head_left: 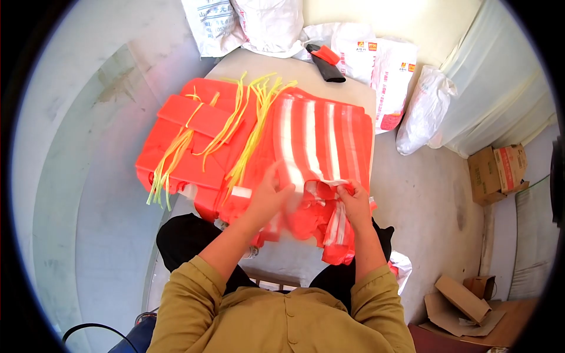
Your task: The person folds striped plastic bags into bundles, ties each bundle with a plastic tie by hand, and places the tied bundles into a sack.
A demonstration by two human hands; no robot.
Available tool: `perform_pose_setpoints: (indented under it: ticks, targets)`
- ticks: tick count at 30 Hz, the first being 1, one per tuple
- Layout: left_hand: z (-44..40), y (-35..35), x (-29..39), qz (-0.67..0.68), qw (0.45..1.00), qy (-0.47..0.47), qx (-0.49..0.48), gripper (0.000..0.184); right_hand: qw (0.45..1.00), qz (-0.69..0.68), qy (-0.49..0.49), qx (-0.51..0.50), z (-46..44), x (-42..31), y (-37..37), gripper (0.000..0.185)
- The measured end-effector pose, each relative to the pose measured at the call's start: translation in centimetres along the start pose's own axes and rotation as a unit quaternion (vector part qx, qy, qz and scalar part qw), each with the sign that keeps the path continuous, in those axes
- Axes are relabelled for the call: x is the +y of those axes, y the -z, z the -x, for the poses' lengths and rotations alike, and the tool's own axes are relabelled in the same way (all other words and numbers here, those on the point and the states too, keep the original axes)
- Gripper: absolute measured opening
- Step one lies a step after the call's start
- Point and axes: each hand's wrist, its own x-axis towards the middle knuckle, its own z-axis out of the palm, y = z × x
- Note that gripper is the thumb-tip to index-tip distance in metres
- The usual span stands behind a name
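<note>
Red sheets with white stripes (318, 135), thin and plastic-looking, lie in a layer on the right half of the table. At its near edge, my right hand (356, 200) pinches a crumpled red-and-white striped piece (338, 226) that hangs down toward my lap. My left hand (269, 193) is beside the same piece, a little to the left. Its fingers are partly smeared by motion, so its grip is unclear. Yellow strips (259, 129) lie loose in bunches across the red material. Farther left is a folded red stack (182, 147).
The pale table (244, 65) stands before my knees. White printed sacks (268, 26) line its far side, near a black roll with a red piece (327, 62). To the right are a white sack (425, 109), a cardboard box (497, 173) and flattened cardboard (459, 309).
</note>
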Motion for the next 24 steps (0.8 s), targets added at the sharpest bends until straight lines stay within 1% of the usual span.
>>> perform_pose_setpoints:
  ticks: [2, 3, 5, 8, 10, 12, 13, 14, 17, 20, 21, 24]
  targets:
    - [1.2, -0.2, 1.2, 0.041, 0.998, 0.047, -0.009, 0.073, 0.999, 0.043, 0.029, 0.011, 0.2, 0.3, -0.1, 0.02]
    - [1.4, -0.1, 0.9, 0.035, 0.998, 0.043, -0.008, 0.073, 0.997, 0.065, 0.043, 0.018, 0.5, -0.2, -0.3, 0.02]
    - [1.8, 0.1, -0.1, 0.023, 0.999, 0.037, -0.007, 0.073, 0.996, 0.083, 0.035, 0.008, 1.3, -1.5, -0.4, 0.019]
    - [2.5, 0.1, 0.5, -0.11, 0.993, 0.044, -0.018, 0.069, 0.993, 0.111, 0.04, 0.003, 1.6, -2.5, -0.9, 0.019]
    - [1.4, 0.4, -1.4, -0.177, 0.984, -0.014, 0.011, 0.067, 0.993, 0.11, 0.046, 0.005, 1.3, -2.4, -1.0, 0.018]
    - [0.5, 0.6, -2.2, -0.092, 0.995, 0.002, 0.025, 0.063, 0.995, 0.089, 0.049, 0.011, 0.3, -1.6, -1.0, 0.016]
    - [0.7, 0.3, 0.1, 0.027, 0.998, 0.048, 0.025, 0.061, 0.994, 0.086, 0.068, 0.028, 0.1, -1.8, -1.1, 0.017]
    - [0.6, 0.1, 2.0, 0.144, 0.985, 0.095, 0.026, 0.058, 0.992, 0.089, 0.078, 0.032, -0.1, -1.9, -1.2, 0.017]
    - [0.0, 1.5, 4.7, 0.256, 0.963, 0.083, -0.012, 0.046, 0.989, 0.108, 0.094, 0.045, 0.5, -4.2, -1.5, 0.017]
    - [-0.4, 2.3, 5.2, 0.215, 0.97, 0.112, -0.002, 0.036, 0.99, 0.102, 0.089, 0.025, 0.7, -4.6, -1.6, 0.018]
    - [-0.1, 1.6, 5.3, 0.181, 0.977, 0.117, 0.009, 0.027, 0.99, 0.107, 0.088, 0.026, 0.9, -4.4, -1.8, 0.018]
    - [0.7, 1.6, 3.2, 0.13, 0.979, 0.157, 0.0, 0.021, 0.99, 0.121, 0.076, 0.018, 1.6, -3.6, -2.0, 0.019]
